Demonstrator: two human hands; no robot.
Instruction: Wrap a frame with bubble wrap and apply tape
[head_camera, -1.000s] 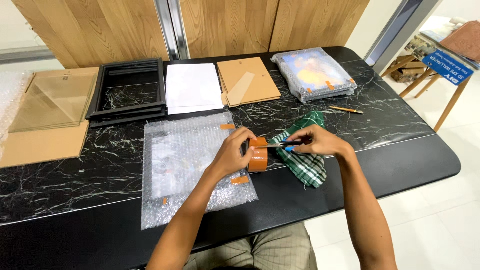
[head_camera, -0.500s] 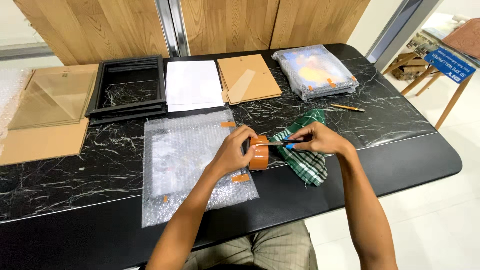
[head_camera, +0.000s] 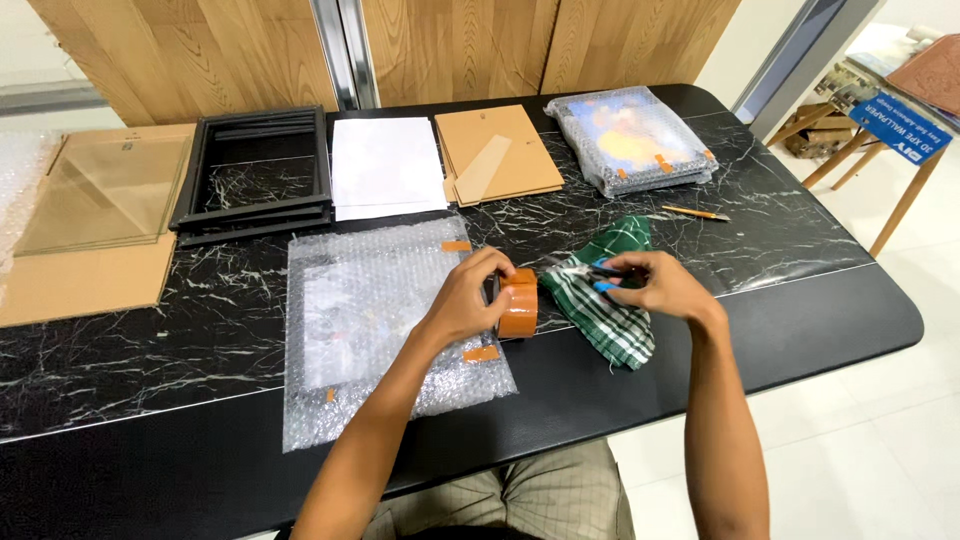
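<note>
Head view: left hand (head_camera: 468, 300) fingers grip the upright brown tape roll (head_camera: 517, 302) at centre of the surface (head_camera: 120, 350); right hand (head_camera: 660, 288) at three o'clock closes on blue-handled scissors (head_camera: 590, 271) over the green checked cloth (head_camera: 605, 300). Bubble-wrapped packet (head_camera: 380, 320) at nine o'clock.

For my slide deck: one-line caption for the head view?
Left hand holds brown tape roll; right hand holds scissors above checked cloth.
</note>
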